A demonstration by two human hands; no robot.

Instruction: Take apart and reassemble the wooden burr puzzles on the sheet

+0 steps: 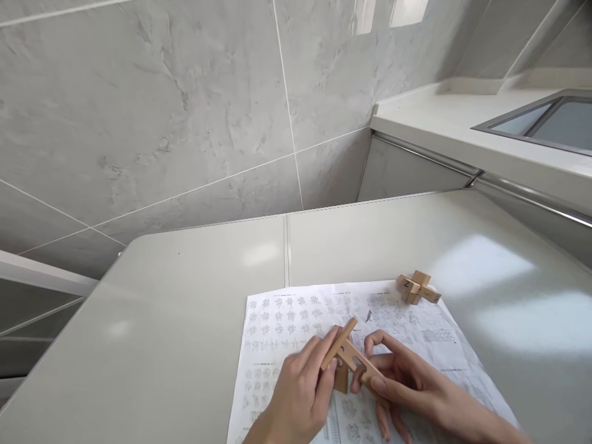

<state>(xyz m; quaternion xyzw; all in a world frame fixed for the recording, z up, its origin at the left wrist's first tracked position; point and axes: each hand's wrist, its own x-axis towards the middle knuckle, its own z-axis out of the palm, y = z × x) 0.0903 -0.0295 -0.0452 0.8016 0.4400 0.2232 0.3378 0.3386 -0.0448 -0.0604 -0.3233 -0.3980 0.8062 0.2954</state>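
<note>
Between my two hands is a partly joined wooden puzzle (pixel 351 356) made of flat slotted pieces set crosswise. My left hand (pixel 303 385) pinches the slanting piece and the block beneath it. With thumb and fingers, my right hand (pixel 402 382) grips the lower right end of the slotted piece. Both hands hover over a printed instruction sheet (pixel 259 357) covered in small diagrams. At the sheet's upper right corner sits an assembled wooden cross-shaped puzzle (pixel 417 287) with dark letters on it. My fingers hide part of the held pieces.
The pale table (pixel 161 333) has a seam down its middle and a far edge near the grey tiled wall (pixel 198 111). A white counter (pixel 430 123) with a framed inset (pixel 550 123) stands at the right. A white frame (pixel 41 271) is at the left.
</note>
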